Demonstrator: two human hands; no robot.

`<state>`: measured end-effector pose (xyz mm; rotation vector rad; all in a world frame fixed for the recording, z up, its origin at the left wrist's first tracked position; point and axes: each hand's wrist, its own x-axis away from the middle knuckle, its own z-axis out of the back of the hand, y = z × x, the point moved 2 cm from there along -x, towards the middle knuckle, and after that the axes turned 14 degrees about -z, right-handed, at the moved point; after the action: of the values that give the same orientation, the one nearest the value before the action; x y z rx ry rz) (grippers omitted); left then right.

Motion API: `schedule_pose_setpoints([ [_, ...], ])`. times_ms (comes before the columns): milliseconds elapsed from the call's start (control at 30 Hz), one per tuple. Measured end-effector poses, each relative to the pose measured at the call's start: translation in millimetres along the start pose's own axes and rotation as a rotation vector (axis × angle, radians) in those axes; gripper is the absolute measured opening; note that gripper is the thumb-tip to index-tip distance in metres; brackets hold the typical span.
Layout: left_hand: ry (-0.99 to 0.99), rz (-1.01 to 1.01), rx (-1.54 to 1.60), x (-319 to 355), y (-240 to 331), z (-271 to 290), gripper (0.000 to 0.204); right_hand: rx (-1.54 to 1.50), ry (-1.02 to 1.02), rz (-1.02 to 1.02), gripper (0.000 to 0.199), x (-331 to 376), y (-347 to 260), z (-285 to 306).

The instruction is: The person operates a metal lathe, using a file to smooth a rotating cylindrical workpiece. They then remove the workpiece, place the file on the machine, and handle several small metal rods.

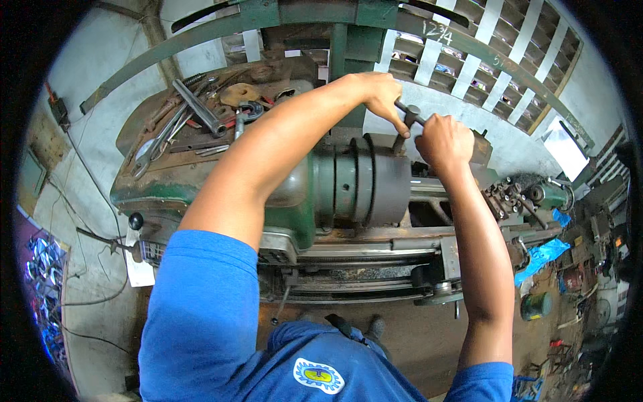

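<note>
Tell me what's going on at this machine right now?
A person in a blue shirt leans over a green metal lathe. Both hands grip the crossbar of a T-handled chuck key standing in the top of the lathe chuck: the left hand on its far end, the right hand on its near end. Wrenches and other tools lie scattered on the headstock top.

Even daylight filled the workshop scene, entering from the slatted window (pixel 482 47) at the upper right, where the gaps burned out to near white. A pale panel (pixel 564 149) at the right edge glared. Shadows stayed soft beneath the lathe (pixel 348 187) and darkened the floor below it. The fisheye lens bowed the straight green beam (pixel 201 37) into an arc, and a black rim cut off the corners. The centre was sharp; the far right clutter was smeared and small.
</note>
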<state>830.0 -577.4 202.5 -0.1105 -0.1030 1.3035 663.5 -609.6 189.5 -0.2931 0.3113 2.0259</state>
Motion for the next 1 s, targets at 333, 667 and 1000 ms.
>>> schedule_pose_setpoints([
  [333,0.111,0.21,0.014,4,0,-11,0.105,-0.009,0.141,0.155,0.025,-2,-2,-5],
  [667,0.243,0.076,-0.065,5,-4,-11,0.104,0.006,-0.122,-0.066,0.039,-2,4,-3],
  [1000,0.214,0.066,-0.084,2,8,-9,0.093,-0.019,0.136,0.229,0.021,-10,16,-14],
])
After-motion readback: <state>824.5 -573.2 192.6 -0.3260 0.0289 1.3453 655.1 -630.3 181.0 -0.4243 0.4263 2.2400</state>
